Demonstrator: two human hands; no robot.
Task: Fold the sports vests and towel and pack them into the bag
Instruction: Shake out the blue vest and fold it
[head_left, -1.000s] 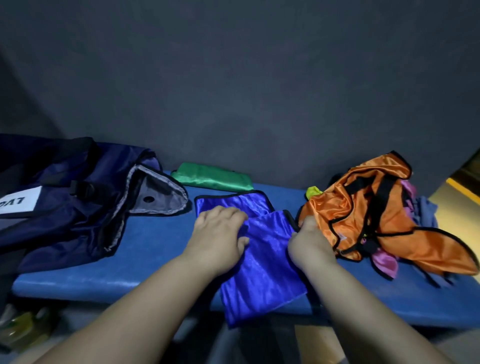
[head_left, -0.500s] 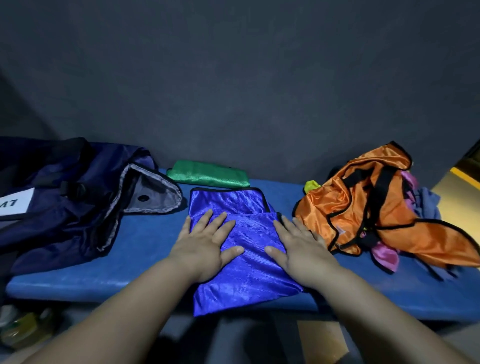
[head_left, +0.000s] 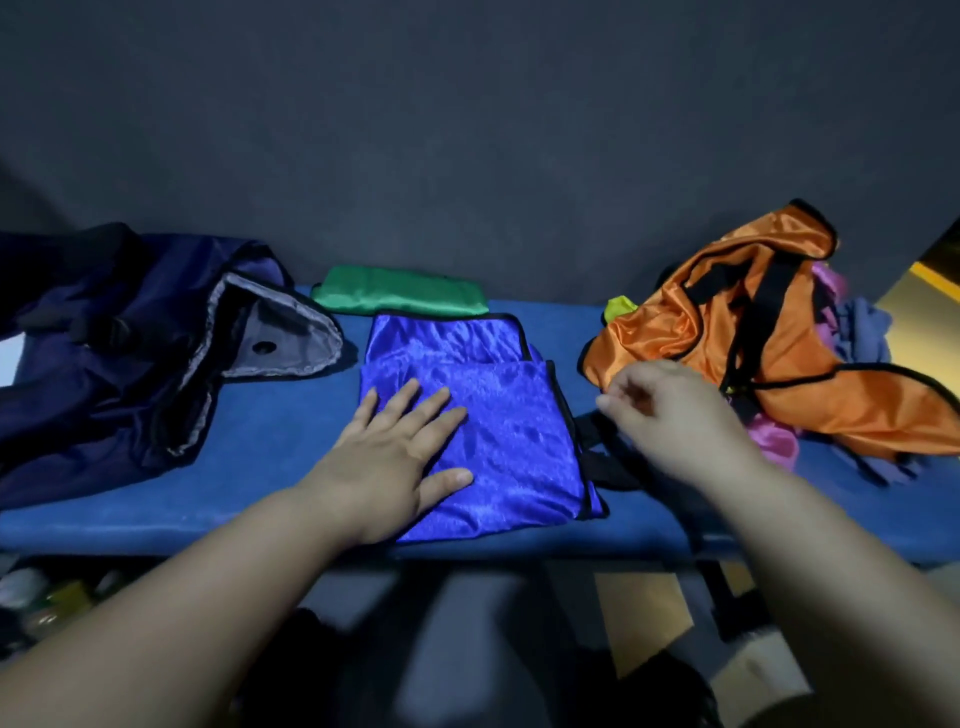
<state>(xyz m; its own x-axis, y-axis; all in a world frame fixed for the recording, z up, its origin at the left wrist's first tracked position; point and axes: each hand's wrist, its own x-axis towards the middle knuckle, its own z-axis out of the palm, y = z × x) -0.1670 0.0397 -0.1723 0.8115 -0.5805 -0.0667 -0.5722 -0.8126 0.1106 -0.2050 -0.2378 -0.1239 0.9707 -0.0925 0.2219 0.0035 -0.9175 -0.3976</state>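
Bench: we see a blue padded bench running left to right across the view, with every garment resting on it.
Room: a dark grey wall stands directly behind the bench. A yellow-lit strip of floor shows at the far right.
Under the bench: blurred objects at lower left, which we cannot identify.
Blue vest: centre of the bench, lying flat and partly folded, with one black-trimmed layer over another. Its near edge reaches the front edge of the bench.
Left grip: a bare hand, fully open, with fingers straight and spread. The palm presses flat on the left half of the blue vest and holds nothing.
Right grip: a bare hand, blurred, raised over the bench between the blue vest and the orange vest. The fingers are loosely curled and we see nothing in them.
Black strap: on the bench just beside the blue vest's right edge, under the right grip.
Green vest: folded into a flat packet at the back of the bench, touching the blue vest's far edge.
Orange vest: crumpled in a heap at the right end, on top of pink cloth and beside grey-blue cloth.
Bag: navy, slumped at the left end. Its grey-lined mouth is open toward the blue vest, and nothing shows inside.
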